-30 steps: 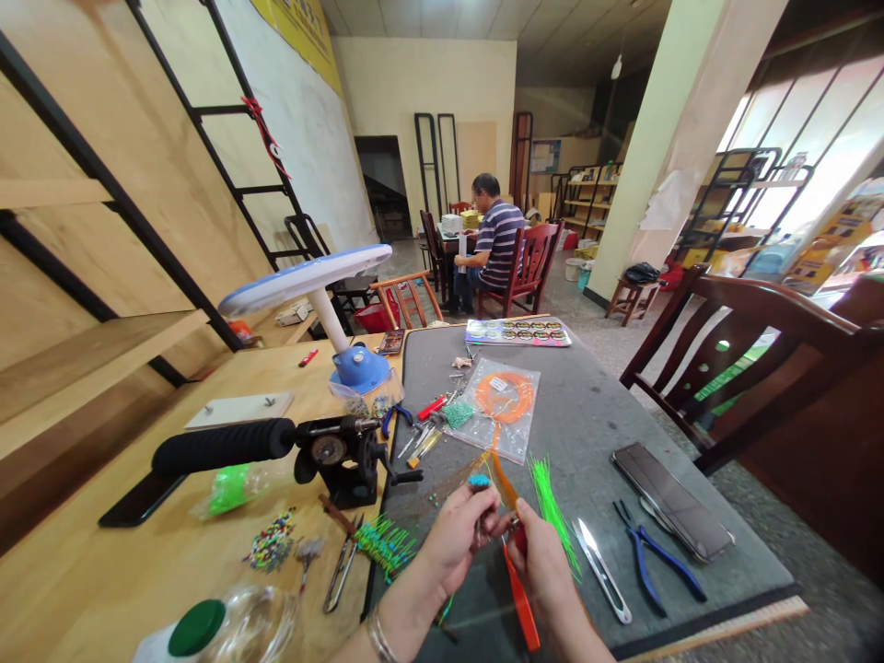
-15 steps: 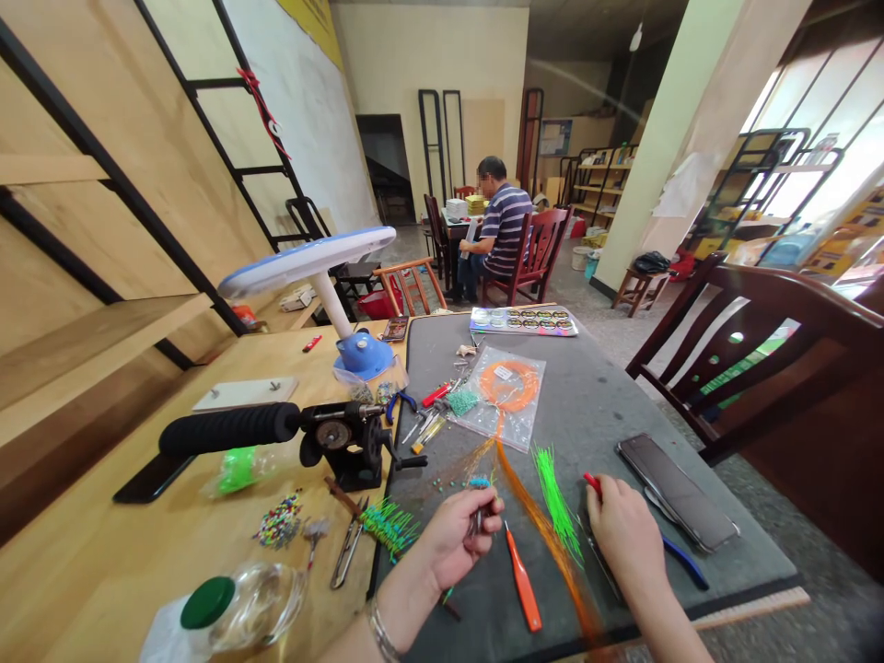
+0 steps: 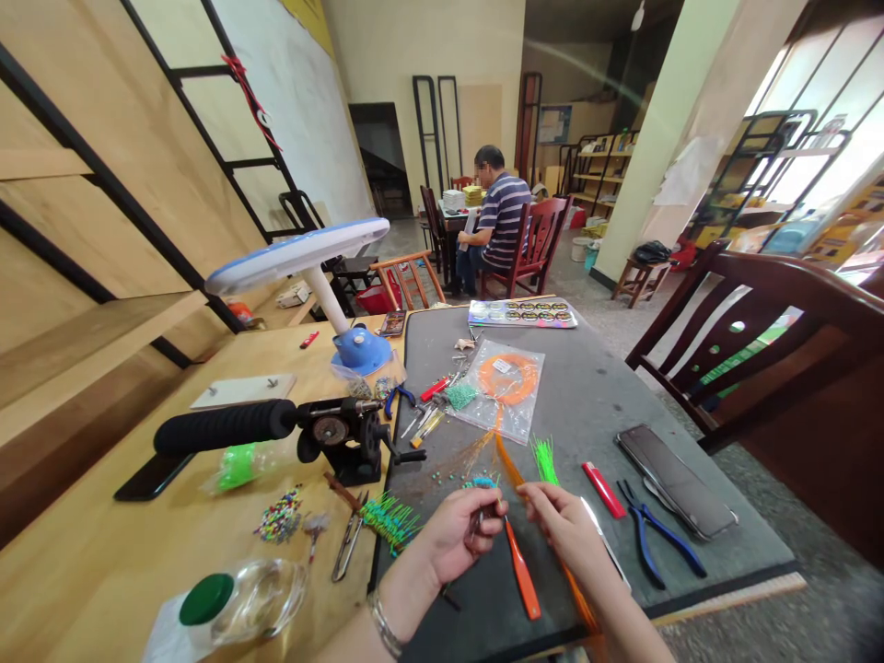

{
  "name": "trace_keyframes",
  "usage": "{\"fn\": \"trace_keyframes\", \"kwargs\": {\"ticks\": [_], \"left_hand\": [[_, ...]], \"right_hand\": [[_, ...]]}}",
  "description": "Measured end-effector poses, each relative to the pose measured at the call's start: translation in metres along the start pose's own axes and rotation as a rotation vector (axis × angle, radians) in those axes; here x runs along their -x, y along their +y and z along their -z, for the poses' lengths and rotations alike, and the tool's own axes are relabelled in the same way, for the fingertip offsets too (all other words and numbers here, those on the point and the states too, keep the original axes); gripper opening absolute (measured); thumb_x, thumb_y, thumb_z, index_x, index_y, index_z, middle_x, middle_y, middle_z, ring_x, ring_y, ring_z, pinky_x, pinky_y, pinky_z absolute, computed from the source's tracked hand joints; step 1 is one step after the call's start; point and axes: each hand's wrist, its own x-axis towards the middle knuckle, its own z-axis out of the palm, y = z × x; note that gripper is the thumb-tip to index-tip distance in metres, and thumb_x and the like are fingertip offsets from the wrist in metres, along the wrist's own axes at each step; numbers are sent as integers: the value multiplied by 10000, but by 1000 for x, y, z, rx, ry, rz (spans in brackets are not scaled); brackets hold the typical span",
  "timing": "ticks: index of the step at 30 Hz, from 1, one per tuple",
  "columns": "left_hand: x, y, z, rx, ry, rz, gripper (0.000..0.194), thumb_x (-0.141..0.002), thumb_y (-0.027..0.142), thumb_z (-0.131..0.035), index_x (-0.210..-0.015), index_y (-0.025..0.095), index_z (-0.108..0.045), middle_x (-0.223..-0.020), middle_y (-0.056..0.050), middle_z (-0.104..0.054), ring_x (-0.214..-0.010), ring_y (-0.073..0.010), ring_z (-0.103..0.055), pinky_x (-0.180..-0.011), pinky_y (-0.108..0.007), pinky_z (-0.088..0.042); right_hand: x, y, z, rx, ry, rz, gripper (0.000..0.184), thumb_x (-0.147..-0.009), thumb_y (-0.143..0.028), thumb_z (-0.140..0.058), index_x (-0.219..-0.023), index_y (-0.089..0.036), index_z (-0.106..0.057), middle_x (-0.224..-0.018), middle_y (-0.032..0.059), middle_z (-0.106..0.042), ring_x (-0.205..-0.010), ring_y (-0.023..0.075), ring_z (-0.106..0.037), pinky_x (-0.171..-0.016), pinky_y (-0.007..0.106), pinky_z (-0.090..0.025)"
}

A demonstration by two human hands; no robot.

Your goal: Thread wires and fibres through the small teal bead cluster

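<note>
My left hand is closed in a pinch low over the grey mat. Something small and dark shows inside its curled fingers, too hidden to name. Close by on the right, my right hand has its thumb and fingers drawn together over the bundle of orange strands; whether it grips anything is hidden. Green strands lie just beyond that hand. An orange-handled tool rests between the two wrists. Right of my right hand are a red lighter and open blue-handled pliers.
A black hand-cranked device and a blue-white lamp stand on the left. Nearby lie snips, colourful beads and a green-capped jar. A phone lies right. A person sits farther back.
My right hand has let go of the red lighter, which now lies on the mat, and has moved left to the orange strands beside my left hand. The pliers are now uncovered.
</note>
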Motion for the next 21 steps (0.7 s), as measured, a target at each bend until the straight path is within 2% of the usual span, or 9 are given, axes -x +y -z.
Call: {"fn": "trace_keyframes", "kwargs": {"ticks": [3, 6, 14, 21], "left_hand": [[2, 0, -5, -117, 18, -44, 199, -690, 245, -705, -729, 99, -576, -640, 15, -515, -419, -5, -387, -366, -129, -127], [3, 0, -9, -216, 46, -95, 225, -641, 253, -723, -678, 109, -555, -576, 43, -474, -396, -5, -362, -368, -151, -110], [5, -4, -3, -297, 75, -110, 224, -635, 261, -697, -733, 133, -541, -595, 44, -489, -385, -9, -351, -383, -179, -90], [7, -5, -1, -352, 69, -134, 210, -647, 273, -679, -703, 135, -532, -601, 41, -496, -378, -11, -336, -376, -191, -91]], "right_hand": [[1, -9, -15, -263, -94, -186, 434, -693, -596, -622, -758, -169, -667, -472, -69, -468, -364, 51, -280, -366, 195, -191], [3, -16, -27, -447, -112, -249, 407, -627, -553, -712, -737, -169, -637, -450, -85, -440, -362, 32, -237, -365, 186, -128], [4, -22, -36, -591, -95, -295, 357, -533, -443, -815, -617, -169, -604, -423, -88, -430, -367, 32, -313, -377, 191, -172], [2, -13, -42, -624, -93, -280, 342, -564, -424, -805, -634, -163, -596, -452, -77, -449, -420, 56, -401, -409, 183, -225]]}}
